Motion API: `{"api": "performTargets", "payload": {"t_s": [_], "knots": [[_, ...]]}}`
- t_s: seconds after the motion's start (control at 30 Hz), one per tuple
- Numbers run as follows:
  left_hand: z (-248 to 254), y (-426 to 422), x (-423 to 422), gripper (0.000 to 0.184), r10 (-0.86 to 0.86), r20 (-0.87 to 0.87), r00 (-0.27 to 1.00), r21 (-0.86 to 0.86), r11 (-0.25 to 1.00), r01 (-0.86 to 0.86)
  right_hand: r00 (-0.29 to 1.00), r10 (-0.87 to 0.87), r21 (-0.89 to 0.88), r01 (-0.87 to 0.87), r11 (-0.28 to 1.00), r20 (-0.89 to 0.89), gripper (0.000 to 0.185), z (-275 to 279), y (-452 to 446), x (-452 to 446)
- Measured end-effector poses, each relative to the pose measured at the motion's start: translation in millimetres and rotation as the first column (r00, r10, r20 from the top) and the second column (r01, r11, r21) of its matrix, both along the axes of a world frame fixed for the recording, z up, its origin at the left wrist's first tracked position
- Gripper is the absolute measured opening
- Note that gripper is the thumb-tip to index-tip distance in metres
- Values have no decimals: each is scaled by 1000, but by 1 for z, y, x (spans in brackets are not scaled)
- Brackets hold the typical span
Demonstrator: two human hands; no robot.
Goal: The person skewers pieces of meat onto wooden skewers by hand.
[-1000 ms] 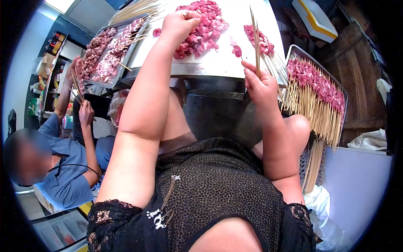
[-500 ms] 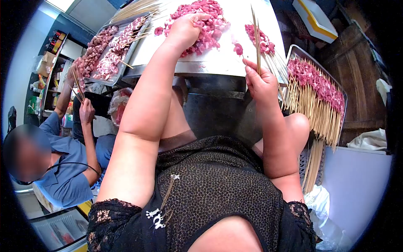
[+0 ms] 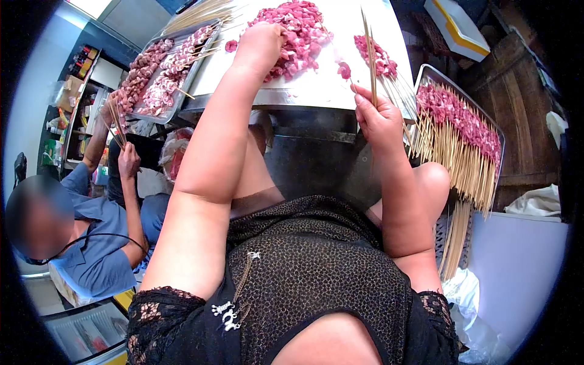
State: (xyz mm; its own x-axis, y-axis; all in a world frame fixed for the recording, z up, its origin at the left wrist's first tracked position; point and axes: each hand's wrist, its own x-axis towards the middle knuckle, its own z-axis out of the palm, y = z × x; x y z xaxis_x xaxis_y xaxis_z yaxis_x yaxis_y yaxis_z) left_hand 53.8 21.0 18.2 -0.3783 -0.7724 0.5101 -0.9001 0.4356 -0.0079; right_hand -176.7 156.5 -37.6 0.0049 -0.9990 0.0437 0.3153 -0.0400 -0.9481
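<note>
My left hand [image 3: 260, 48] is at the left edge of a pile of raw pink meat pieces [image 3: 304, 36] on the metal table. Its fingers curl inward against the meat, and whatever is between them is hidden. My right hand [image 3: 378, 118], at the table's front edge, is closed around several upright bamboo skewers [image 3: 371, 67]. One more skewer leans out from its fingertips, with a piece of meat [image 3: 344, 70] on its tip. Just beyond that hand, a small group of meat skewers [image 3: 376, 58] lies on the table.
At right, a metal tray [image 3: 426, 71] carries rows of meat skewers [image 3: 459, 121]. Another tray [image 3: 176, 108] of skewered meat is at the table's left, beside bare skewers [image 3: 198, 15]. A seated co-worker [image 3: 97, 243] holds skewers at left. A white foam box [image 3: 456, 27] stands back right.
My left hand has drawn back a little to the left, and its fingers, stretched over the meat before, are now curled. My right hand has hardly moved and keeps the skewers.
</note>
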Motion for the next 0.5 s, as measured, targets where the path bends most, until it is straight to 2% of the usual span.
{"api": "performTargets", "payload": {"t_s": [0.07,0.1,0.13,0.17,0.2,0.23,0.27,0.33,0.4,0.47,0.5], "knots": [[8,10,-6,21,123,-301,946,216,975,-58,1000,11,-5,-11,1000,13,23,-1,0,-1],[11,10,-5,30,170,-402,900,327,944,-32,1000,10,-5,-10,1000,14,23,-2,0,-1],[11,10,-6,30,170,-401,900,327,945,-33,1000,13,-5,-13,1000,8,23,-4,0,-1],[10,11,-8,34,275,-665,694,480,870,115,1000,18,-4,-18,1000,2,23,-4,-1,-1],[12,14,-11,38,416,-813,407,551,776,307,1000,21,-6,-21,1000,3,23,-4,0,0],[19,20,-15,42,465,-821,333,568,729,382,999,18,9,-17,1000,-35,23,-3,1,0],[18,18,-13,42,464,-822,331,566,731,381,997,15,24,-13,1000,-73,24,-2,1,0],[13,11,-11,41,520,-854,28,412,643,645,997,24,36,-21,999,-74,24,-4,1,-1],[13,7,-10,39,523,-852,-19,367,624,690,997,30,47,-27,999,-74,24,-7,-1,-1],[15,9,-9,34,558,-826,-75,276,518,810,994,45,23,-43,999,-99,24,-10,-2,0],[13,8,-10,34,558,-826,-76,276,518,810,994,45,23,-43,999,-100,24,-9,-2,0]]}}
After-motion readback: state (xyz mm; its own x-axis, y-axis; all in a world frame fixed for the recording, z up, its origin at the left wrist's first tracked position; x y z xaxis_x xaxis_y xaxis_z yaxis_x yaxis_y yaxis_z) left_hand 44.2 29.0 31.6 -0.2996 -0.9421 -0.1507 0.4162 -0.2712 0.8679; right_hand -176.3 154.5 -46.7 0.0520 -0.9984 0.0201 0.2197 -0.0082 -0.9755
